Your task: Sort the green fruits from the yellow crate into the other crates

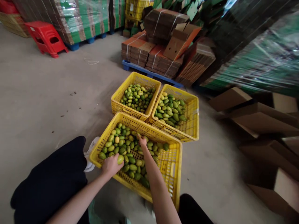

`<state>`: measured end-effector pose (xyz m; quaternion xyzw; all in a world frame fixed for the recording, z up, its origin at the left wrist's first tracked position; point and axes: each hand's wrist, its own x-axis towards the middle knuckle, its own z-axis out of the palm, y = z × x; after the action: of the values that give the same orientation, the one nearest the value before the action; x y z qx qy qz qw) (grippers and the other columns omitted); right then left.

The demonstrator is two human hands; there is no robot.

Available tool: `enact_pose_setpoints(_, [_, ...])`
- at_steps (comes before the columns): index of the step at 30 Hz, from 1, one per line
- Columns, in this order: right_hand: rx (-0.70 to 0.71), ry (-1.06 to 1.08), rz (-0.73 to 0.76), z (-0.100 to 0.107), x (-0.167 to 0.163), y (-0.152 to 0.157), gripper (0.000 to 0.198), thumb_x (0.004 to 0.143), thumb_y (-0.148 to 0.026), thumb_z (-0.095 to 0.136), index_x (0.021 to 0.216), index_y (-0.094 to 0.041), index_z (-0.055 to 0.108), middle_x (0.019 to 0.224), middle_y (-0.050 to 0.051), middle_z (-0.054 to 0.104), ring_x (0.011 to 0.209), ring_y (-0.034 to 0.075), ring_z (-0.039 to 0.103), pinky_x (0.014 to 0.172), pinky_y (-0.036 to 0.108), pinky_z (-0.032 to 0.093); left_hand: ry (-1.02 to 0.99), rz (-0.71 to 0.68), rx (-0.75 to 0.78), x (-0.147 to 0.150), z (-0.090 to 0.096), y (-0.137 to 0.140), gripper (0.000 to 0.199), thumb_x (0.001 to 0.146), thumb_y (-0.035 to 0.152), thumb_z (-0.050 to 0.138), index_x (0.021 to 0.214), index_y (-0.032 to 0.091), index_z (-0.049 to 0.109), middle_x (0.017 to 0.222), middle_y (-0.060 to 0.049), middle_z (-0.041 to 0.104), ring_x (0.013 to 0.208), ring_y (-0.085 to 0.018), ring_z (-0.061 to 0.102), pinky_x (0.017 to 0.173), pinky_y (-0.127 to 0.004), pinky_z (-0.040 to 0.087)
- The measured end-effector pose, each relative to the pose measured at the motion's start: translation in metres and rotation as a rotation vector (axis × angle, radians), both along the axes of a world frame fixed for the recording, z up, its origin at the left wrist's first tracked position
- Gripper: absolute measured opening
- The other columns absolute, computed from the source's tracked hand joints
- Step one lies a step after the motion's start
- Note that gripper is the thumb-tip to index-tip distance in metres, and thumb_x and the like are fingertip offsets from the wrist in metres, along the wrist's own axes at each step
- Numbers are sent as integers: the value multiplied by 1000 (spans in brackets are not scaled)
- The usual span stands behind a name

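The nearest yellow crate (174, 174) stands in front of me, holding many green and yellowish oval fruits that look like small mangoes (132, 167). Over its near left side, my left hand (111, 165) is closed around a yellow-green mango (120, 159). My right hand (142, 141) reaches deeper into the same crate, its fingers closed on a yellowish mango (134, 133) by the far wall. My own hand partly covers that fruit. The right end of the crate shows bare slatted floor.
Two more yellow crates of mangoes, one far left (114, 101) and one far right (196, 119), touch behind mine. Bundled flat cartons (137, 51) rest on a blue pallet (133, 66). Opened cardboard boxes (263, 116) lie right; a red stool (48, 37) stands back left.
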<state>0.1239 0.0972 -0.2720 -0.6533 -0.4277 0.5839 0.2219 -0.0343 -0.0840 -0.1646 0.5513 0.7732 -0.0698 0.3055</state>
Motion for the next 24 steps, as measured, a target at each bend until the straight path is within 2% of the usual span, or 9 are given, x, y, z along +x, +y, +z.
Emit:
enact_pose_setpoints(2, [-32, 89, -28, 16, 4, -14, 23, 88, -40, 60, 86, -17, 63, 78, 4, 66, 69, 19, 65, 65, 32, 54, -8, 5, 6, 0, -1, 1, 43, 86, 53, 49, 112, 21, 62, 97, -14, 73, 92, -29, 70, 70, -32, 47])
enact_pose_setpoints(5, [-46, 249, -37, 49, 15, -35, 18, 79, -37, 68, 78, -20, 61, 73, 2, 66, 66, 18, 65, 67, 30, 54, -27, 5, 30, -1, -3, 2, 47, 88, 55, 46, 113, 18, 62, 97, -15, 73, 92, -29, 70, 72, -33, 48])
enact_pose_setpoints(10, [-6, 487, -31, 123, 31, -51, 18, 70, -24, 74, 84, -20, 64, 71, 0, 67, 63, 14, 63, 71, 27, 52, -126, 24, 108, -7, -7, 1, 57, 89, 58, 44, 127, 17, 58, 103, -16, 72, 100, -29, 68, 80, -34, 48])
enact_pose_setpoints(15, [95, 663, -42, 201, 40, -55, 12, 74, -27, 66, 83, -20, 63, 73, 1, 69, 64, 14, 64, 67, 25, 53, -387, 172, 179, -12, -2, 3, 58, 85, 53, 57, 127, 12, 59, 112, -19, 70, 112, -34, 63, 92, -39, 45])
enact_pose_setpoints(17, [139, 712, -43, 229, 45, -62, 11, 75, -28, 64, 82, -20, 63, 73, 2, 69, 66, 15, 65, 63, 25, 53, -460, 169, 232, -10, 8, 16, 51, 87, 50, 54, 121, 12, 63, 113, -17, 70, 112, -31, 63, 93, -37, 45])
enact_pose_setpoints(19, [187, 773, -11, 253, 51, -73, 13, 73, -26, 63, 85, -21, 63, 75, 2, 68, 67, 15, 64, 58, 24, 51, -550, 148, 296, -5, 27, 38, 46, 86, 47, 58, 114, 12, 67, 115, -15, 70, 112, -28, 62, 94, -34, 45])
enact_pose_setpoints(22, [244, 859, 59, 278, 56, -89, 17, 71, -24, 63, 88, -20, 64, 75, 2, 66, 62, 14, 60, 53, 23, 48, -703, 94, 369, 5, 70, 78, 50, 73, 46, 73, 113, 15, 68, 115, -11, 71, 110, -26, 63, 93, -30, 47])
enact_pose_setpoints(24, [256, 893, 54, 288, 58, -96, 15, 71, -26, 64, 85, -20, 63, 73, 2, 65, 59, 13, 55, 52, 23, 47, -938, 121, 369, 8, 103, 99, 54, 67, 42, 80, 112, 16, 69, 112, -11, 71, 107, -26, 64, 91, -31, 48])
